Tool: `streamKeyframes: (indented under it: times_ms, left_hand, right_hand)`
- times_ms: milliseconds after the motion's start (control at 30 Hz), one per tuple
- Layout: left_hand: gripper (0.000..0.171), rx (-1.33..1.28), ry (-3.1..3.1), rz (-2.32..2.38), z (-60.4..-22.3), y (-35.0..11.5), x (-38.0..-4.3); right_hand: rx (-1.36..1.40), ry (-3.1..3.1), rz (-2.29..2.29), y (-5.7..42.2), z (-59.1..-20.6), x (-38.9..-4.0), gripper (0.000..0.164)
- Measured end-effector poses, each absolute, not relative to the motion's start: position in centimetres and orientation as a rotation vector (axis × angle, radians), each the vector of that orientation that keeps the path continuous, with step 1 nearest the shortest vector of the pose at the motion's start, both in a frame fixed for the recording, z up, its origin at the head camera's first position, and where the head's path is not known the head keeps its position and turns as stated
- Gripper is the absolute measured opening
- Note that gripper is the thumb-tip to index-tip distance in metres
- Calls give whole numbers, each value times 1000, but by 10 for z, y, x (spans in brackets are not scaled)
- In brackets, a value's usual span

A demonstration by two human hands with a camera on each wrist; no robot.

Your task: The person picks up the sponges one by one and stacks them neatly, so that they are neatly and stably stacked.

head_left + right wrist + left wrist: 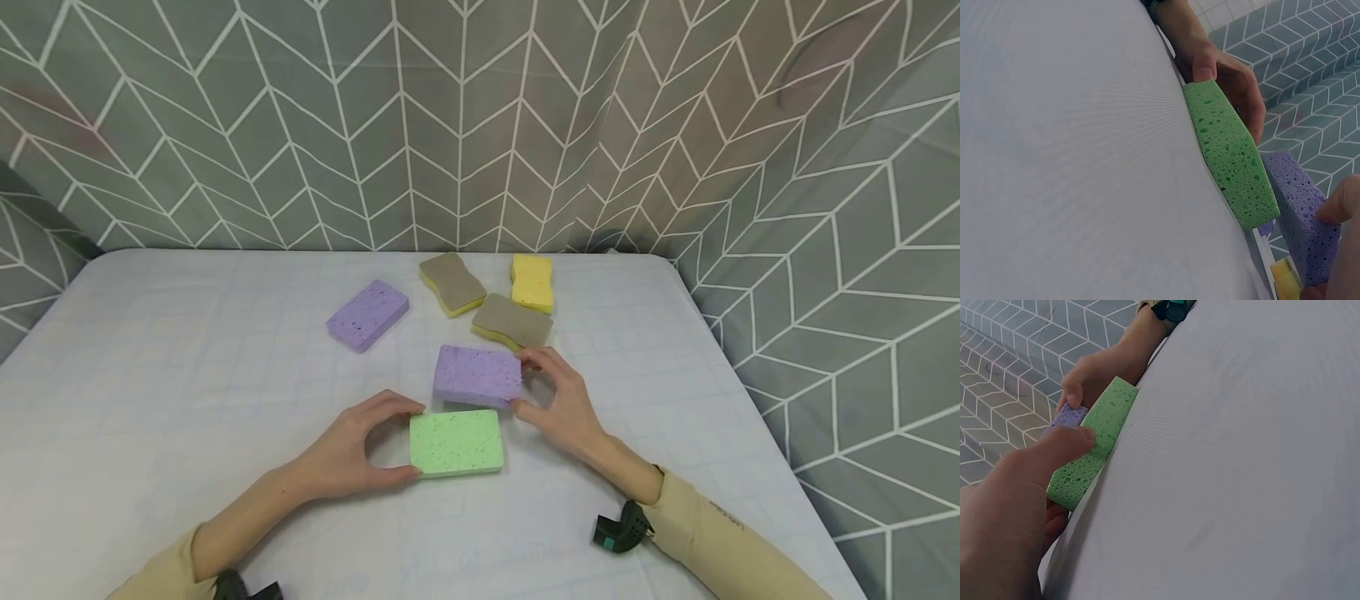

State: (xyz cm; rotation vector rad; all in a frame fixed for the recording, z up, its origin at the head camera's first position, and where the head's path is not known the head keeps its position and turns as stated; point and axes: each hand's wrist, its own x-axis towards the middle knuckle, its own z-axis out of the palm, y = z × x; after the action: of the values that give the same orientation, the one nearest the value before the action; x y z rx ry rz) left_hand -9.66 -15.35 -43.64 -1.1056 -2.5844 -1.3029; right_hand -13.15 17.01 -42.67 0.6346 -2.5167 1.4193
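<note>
A green sponge (456,443) lies flat near the middle of the table, its left end pinched between the thumb and fingers of my left hand (360,450). Just behind it, my right hand (561,400) grips a purple sponge (477,375) by its right end. That purple sponge is tilted, with a shadow under its front edge. In the right wrist view the green sponge (1232,153) stands in front of the purple one (1304,212), and the right thumb presses on the purple face. The left wrist view shows the left thumb across the green sponge (1100,431).
Behind the hands lie two grey-topped yellow sponges (453,283) (513,321), close together. A yellow sponge (532,283) sits near the back edge, and another purple sponge (367,315) lies farther left. A patterned curtain (427,125) hangs behind the white-covered table (187,350).
</note>
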Motion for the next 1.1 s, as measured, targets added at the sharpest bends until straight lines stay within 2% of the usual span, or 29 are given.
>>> streamKeyframes:
  times_ms: [400,1100]
  left_hand:
    - [87,-1083,-2547,-1361,-437,-153,-97]
    - [86,-1029,-2564,-1335,-437,-152,-98]
  right_hand:
    - [702,-2476,1483,172,-429,-131,56]
    - [945,-2355,1518,172,-429,-132,56]
